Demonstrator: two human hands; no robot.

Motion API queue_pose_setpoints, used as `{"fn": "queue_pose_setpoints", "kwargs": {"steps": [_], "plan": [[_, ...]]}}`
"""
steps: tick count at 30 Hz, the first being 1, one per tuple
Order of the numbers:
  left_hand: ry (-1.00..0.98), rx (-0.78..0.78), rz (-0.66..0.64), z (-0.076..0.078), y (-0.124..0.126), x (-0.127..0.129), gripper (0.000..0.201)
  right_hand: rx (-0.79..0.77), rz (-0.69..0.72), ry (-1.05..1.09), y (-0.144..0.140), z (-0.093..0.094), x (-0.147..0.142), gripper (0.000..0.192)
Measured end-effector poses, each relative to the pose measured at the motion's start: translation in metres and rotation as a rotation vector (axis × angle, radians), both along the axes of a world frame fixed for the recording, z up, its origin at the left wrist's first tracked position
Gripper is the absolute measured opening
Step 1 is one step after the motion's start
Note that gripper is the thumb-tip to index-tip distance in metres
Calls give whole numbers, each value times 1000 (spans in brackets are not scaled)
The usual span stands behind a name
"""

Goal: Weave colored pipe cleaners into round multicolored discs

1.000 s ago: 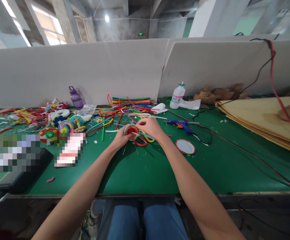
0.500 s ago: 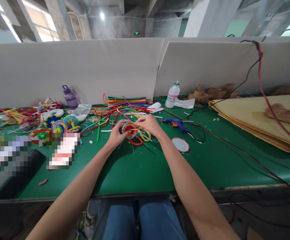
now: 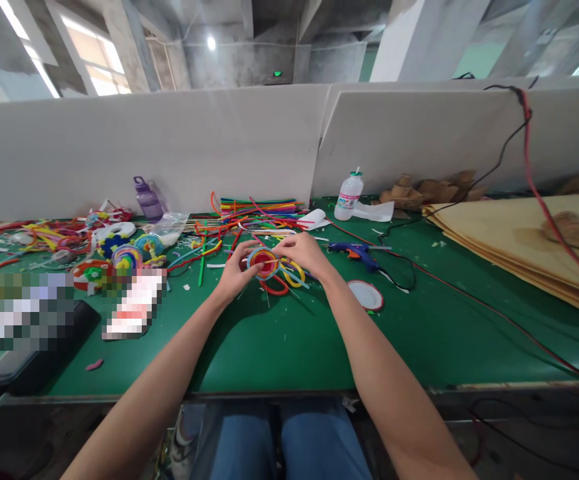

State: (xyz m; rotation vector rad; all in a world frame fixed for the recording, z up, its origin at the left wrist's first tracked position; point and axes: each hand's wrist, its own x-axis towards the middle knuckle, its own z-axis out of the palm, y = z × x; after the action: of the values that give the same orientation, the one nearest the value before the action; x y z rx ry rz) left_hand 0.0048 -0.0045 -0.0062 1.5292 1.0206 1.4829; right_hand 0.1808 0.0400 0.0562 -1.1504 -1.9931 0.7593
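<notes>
Between my hands is a small round coil of pipe cleaners (image 3: 264,262), light blue outside, then yellow, with red in the middle. My left hand (image 3: 234,272) is closed on its left side, the thumb lying across its front. At the upper right rim, the thumb and fingertips of my right hand (image 3: 305,252) are pinched together; what exactly they grip is partly hidden. Yellow pipe-cleaner loops (image 3: 294,272) and a red loop (image 3: 276,288) lie on the green table just behind and below the coil.
A blue glue gun (image 3: 356,252) and a white round lid-like piece (image 3: 365,295) lie to the right. Loose pipe cleaners (image 3: 262,207) are heaped behind my hands. Finished-looking colourful discs (image 3: 126,257), a purple bottle (image 3: 148,200) and a white bottle (image 3: 348,197) stand around. Cables cross the right side.
The whole view has shifted slightly, so everything sits a little further right and lower. Both hands stay at the coil, with only small finger movement at its rim.
</notes>
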Motion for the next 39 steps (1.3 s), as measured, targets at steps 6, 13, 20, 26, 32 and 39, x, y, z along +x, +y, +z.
{"fn": "queue_pose_setpoints", "kwargs": {"steps": [6,13,20,26,32,39], "plan": [[-126,-204,-79,1,2,2,57,64,-45,-1,4,-4,-1,14],[-300,-151,160,-5,12,-3,43,204,-150,81,9,-7,-1,42],[-338,-118,222,-9,14,-4,43,84,105,55,7,-17,-12,17],[-294,-235,-24,-3,7,0,40,111,70,49,7,-25,-17,20],[-269,-198,25,1,5,2,41,49,116,190,7,-29,-22,15],[-258,-188,96,0,6,2,39,100,43,164,6,-28,-21,16]]}}
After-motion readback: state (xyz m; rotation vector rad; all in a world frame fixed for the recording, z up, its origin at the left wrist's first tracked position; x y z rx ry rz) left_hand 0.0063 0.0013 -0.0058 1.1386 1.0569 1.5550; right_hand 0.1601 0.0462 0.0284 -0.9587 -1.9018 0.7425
